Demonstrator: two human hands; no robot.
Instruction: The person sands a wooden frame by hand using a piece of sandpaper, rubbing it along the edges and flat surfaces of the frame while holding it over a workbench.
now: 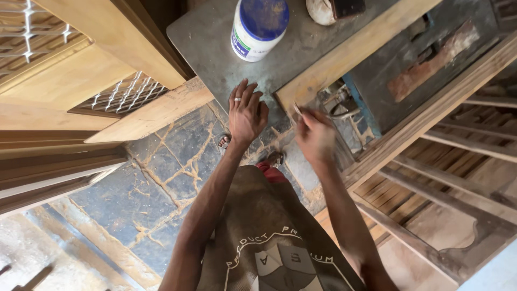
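Note:
My left hand [246,113] rests flat with fingers spread on the near edge of a grey tabletop [212,48]; a ring sits on one finger. My right hand [315,134] is blurred and pinches a thin stick-like tool [298,111], whose tip lies at the near end of a long wooden strip [350,56] that runs diagonally across the tabletop. A white plastic tub with a blue lid [257,27] stands on the table beyond my left hand.
Wooden door panels with metal grilles [124,94] lean at the left. A wooden frame with slats [447,156] lies at the right beside an old blue-grey machine body [420,59]. The stone floor [156,183] shows sawdust in its cracks.

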